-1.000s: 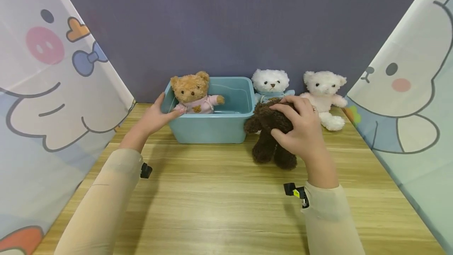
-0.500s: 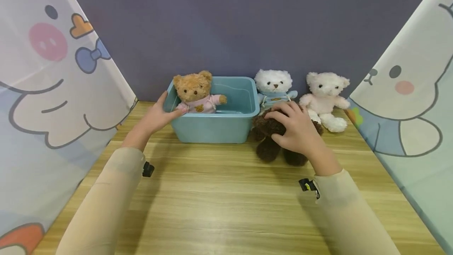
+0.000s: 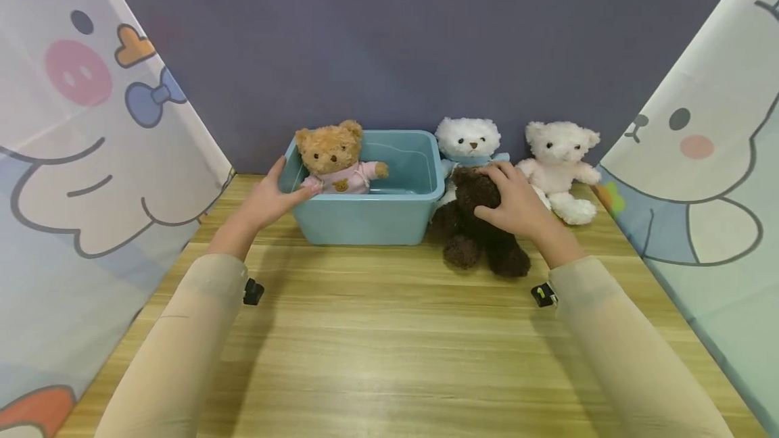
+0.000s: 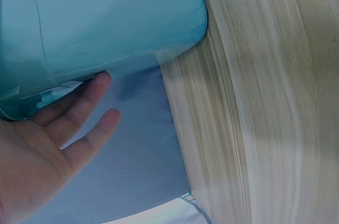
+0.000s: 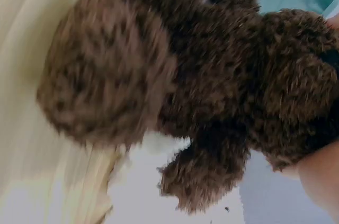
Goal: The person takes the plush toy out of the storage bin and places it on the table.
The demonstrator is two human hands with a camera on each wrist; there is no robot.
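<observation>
R hand (image 3: 517,205) gripping brown bear (image 3: 481,235)

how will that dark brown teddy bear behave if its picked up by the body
The brown teddy bear looks plush and fuzzy, so it is probably light and will squash a little under the right hand. Its legs splay loosely on the table, so the limbs will likely dangle. The furry surface should not slip, and it seems unlikely to break.
</observation>
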